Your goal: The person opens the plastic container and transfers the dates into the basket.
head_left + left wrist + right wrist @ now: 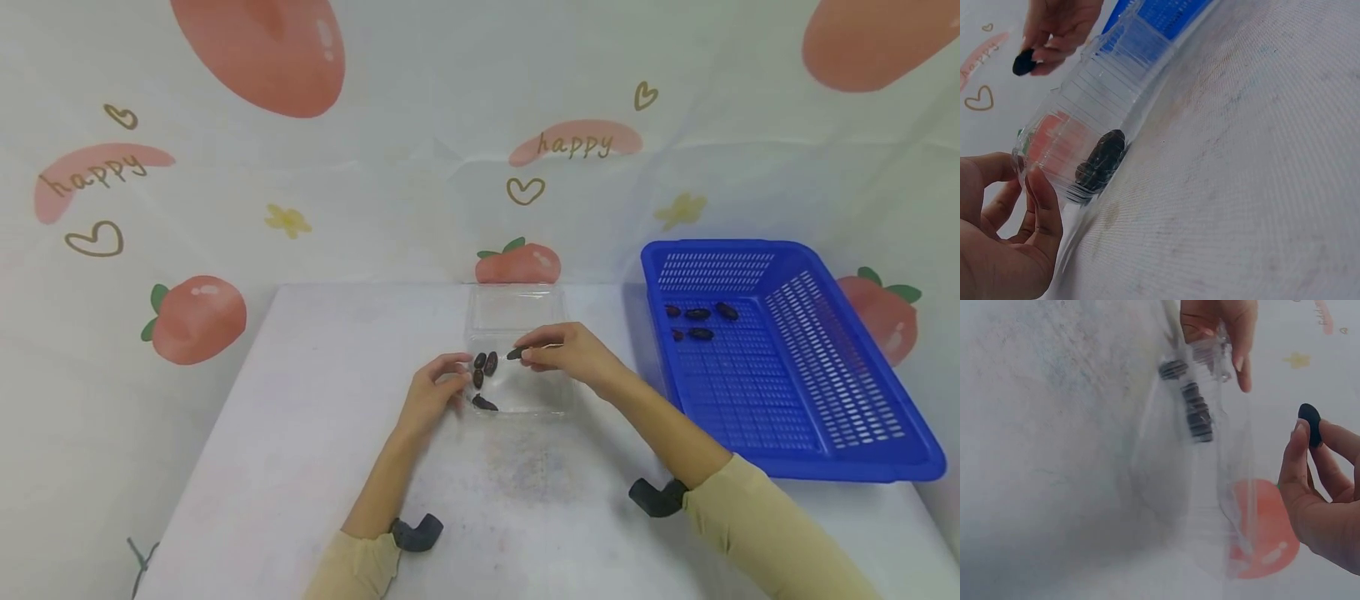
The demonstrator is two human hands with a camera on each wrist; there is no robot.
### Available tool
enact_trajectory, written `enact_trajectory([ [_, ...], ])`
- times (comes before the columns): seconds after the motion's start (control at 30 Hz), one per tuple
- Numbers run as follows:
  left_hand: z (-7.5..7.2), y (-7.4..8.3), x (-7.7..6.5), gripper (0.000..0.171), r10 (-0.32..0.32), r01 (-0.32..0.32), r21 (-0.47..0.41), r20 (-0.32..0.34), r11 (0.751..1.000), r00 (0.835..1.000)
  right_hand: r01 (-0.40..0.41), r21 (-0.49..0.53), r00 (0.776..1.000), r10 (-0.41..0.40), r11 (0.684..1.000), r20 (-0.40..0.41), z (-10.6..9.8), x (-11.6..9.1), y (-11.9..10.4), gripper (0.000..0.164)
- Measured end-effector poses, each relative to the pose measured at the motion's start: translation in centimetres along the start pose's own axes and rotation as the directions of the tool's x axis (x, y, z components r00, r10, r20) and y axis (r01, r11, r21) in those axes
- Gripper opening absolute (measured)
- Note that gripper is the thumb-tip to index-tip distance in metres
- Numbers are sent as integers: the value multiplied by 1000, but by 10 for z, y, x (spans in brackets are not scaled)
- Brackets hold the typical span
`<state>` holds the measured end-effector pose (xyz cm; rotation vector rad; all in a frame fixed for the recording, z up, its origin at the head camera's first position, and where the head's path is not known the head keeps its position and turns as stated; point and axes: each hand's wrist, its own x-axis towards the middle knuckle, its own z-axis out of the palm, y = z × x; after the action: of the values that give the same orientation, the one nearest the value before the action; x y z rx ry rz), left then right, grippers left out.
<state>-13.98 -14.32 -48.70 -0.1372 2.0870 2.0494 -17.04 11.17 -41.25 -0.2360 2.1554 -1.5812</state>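
Note:
A clear plastic clamshell box (532,393) lies on the white table, its lid (517,310) folded back toward the wall. Several dark dates (491,363) are inside along its left side, one of them (484,404) by the near left corner. My left hand (429,398) pinches the box's left rim between thumb and fingers, as the left wrist view shows. Above the box my right hand (572,358) holds a single dark date (1310,423) between thumb and fingertips, apart from the box wall.
On the right stands a blue plastic basket (720,392) with slotted walls; several dates (699,314) lie in its far left part. A fabric backdrop (390,192) with printed fruit rises behind the table (322,400). Black wrist mounts (417,533) sit on both forearms.

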Motion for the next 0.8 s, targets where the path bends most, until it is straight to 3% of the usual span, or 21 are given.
enact_trajectory([
  [0.17, 2, 18, -10, 37, 2, -2, 14, 19, 1000, 1000, 22, 4, 1000, -22, 1000, -20, -12, -8, -9, 27],
  [0.37, -1, -4, 2, 35, 16, -16, -2, 4, 1000, 1000, 46, 27, 998, -45, 999, -46, -30, -17, -17, 30],
  [0.6, 0, -5, 1, 32, 46, -47, -3, -15, 999, 999, 20, 1, 997, -20, 1000, -69, -56, -30, -23, 37],
  [0.8, 1, -6, 1, 33, 36, -36, -2, -13, 999, 999, 3, -12, 995, -4, 1000, -100, -83, -44, -28, 43],
])
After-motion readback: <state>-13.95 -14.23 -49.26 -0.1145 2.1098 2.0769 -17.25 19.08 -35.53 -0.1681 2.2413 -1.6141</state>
